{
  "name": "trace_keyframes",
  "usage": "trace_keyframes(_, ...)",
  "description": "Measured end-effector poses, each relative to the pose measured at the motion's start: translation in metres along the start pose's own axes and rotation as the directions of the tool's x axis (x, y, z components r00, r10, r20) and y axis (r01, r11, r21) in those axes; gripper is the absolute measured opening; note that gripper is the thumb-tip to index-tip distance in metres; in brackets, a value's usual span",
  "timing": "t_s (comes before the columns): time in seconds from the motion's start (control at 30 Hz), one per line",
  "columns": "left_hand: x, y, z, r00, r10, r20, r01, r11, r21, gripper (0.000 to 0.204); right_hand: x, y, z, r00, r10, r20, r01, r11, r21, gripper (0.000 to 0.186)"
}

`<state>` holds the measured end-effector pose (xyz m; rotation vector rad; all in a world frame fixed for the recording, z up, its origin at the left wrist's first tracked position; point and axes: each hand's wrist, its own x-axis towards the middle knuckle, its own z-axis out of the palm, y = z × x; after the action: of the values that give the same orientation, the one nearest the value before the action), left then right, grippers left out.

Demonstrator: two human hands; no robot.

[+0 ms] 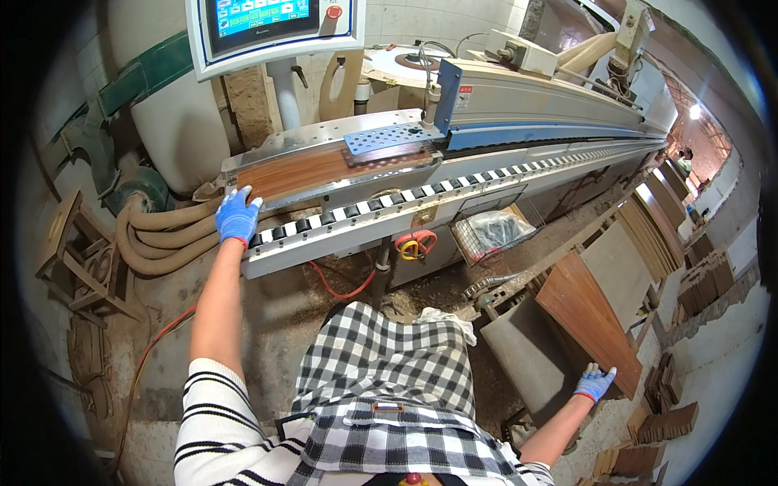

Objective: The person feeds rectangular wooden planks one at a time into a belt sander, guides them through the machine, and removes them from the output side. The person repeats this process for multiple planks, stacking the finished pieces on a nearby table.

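My left hand point(237, 217), in a blue glove with a red cuff, rests against the near left end of a brown wood-grain panel point(304, 175). Its fingers are stretched out over the panel's end. That panel lies flat on the bed of a long edge-banding machine point(531, 105), its far part beneath a perforated blue guard point(389, 138). Down at the right, my right hand point(596, 383), gloved the same way, grips the near edge of a second brown panel point(585, 317). This second panel lies tilted over grey boards. Part of the right hand's grip is hidden.
A black-and-white roller rail point(381, 201) runs along the machine's front. Above it at left stands a control screen point(263, 20). Ribbed hoses point(166, 235) and a wooden stool point(77, 251) are at left. A wire basket point(496, 229) hangs below the rail; board stacks point(652, 227) stand right.
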<state>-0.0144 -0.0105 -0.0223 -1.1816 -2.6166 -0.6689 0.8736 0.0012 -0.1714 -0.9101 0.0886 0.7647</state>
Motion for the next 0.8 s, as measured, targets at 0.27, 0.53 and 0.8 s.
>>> trace_keyframes(0.27, 0.01, 0.062, 0.027, 0.997, 0.044, 0.064, -0.048, 0.997, 0.061, 0.051, 0.009, -0.013, -0.001, 0.998, 0.025, -0.059, -0.024, 0.999, 0.024, 0.053)
trace_keyframes(0.53, 0.01, 0.101, 0.039, 0.981, 0.173, 0.092, -0.175, 0.985, 0.008, 0.064, -0.012, -0.016, -0.009, 0.992, -0.038, 0.123, 0.051, 0.994, -0.101, 0.047)
trace_keyframes(0.8, -0.01, 0.072, 0.027, 0.958, 0.284, 0.03, -0.279, 0.954, -0.106, 0.053, -0.088, 0.021, 0.031, 0.877, 0.203, 0.436, -0.166, 0.979, -0.122, 0.022)
